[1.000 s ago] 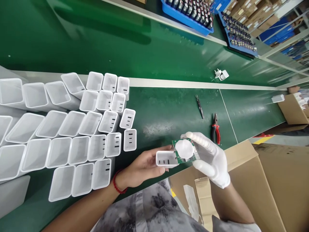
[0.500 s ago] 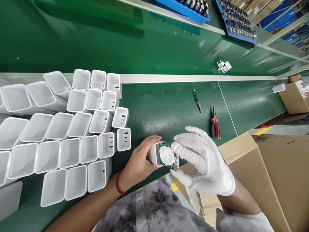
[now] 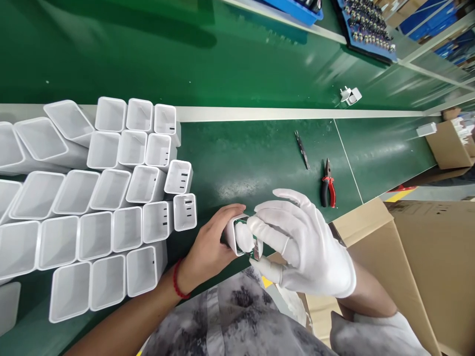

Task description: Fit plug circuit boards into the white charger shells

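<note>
Green counter [image 3: 226,148] ran across the head view, with rows of open white housings [image 3: 95,235] standing around nine o'clock, tweezers [image 3: 302,150] lying between two and three, and red-handled pliers [image 3: 328,190] at three. Toward six o'clock, off the middle of the view, the hand-held casing [image 3: 230,237] lay tilted, its mouth turned toward the gloved fingers, with the white-patched circuit board [image 3: 245,238] lodged partly in that mouth. Bare, the left hand [image 3: 211,249] at seven o'clock had its grip clamped around the casing. Between four and five, the gloved right hand [image 3: 304,247] had its grip closed on the board's outer end, fingertips over one side and thumb at the other, the exact contact partly hidden. One second earlier the board was held just outside the opening; half a second later it had entered, and now less of it showed. That suggested the insertion was well along but unfinished, since the outer end still protruded.
</note>
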### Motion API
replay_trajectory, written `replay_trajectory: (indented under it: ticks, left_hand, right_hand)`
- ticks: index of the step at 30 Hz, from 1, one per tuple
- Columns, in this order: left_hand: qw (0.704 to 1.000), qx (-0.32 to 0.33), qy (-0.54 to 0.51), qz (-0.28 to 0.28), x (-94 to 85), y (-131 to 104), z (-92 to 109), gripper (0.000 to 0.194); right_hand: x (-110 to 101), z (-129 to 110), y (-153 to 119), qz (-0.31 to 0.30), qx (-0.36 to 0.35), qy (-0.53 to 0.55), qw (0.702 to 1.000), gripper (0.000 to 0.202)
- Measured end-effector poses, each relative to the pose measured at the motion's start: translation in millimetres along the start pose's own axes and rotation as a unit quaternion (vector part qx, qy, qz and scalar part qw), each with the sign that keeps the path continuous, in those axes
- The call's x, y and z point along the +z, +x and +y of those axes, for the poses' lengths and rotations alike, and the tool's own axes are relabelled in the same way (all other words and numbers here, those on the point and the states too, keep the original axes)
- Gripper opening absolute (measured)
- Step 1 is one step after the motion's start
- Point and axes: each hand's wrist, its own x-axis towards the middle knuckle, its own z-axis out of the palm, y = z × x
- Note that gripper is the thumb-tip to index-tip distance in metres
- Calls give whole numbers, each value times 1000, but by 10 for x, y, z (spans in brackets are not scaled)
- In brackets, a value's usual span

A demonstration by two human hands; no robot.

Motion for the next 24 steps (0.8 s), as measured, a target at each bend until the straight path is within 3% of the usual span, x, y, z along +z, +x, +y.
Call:
replay_trajectory:
  ticks: [7, 17, 19, 21, 23, 24]
  left_hand:
    - [1000, 27, 13, 8, 6, 28, -2, 48]
    - [996, 55, 68, -1, 11, 24, 21, 48]
    - [998, 36, 53, 21, 27, 28, 17, 47]
    - [998, 12, 17, 62, 55, 33, -8, 54]
    - [995, 5, -13, 102, 94, 35, -49, 59]
    - [993, 11, -22, 114, 115, 33, -70, 60]
  right_hand:
    - [-58, -18, 39, -38, -4, -5, 999, 10]
    - [-21, -93, 35, -74, -2, -62, 995, 23]
    - [-19, -74, -56, -9, 8, -8, 1000, 35]
    - [36, -61, -190, 122, 88, 83, 985, 45]
    - [177, -79, -309, 170, 210, 237, 933, 47]
    - [277, -104, -345, 136, 254, 331, 899, 49]
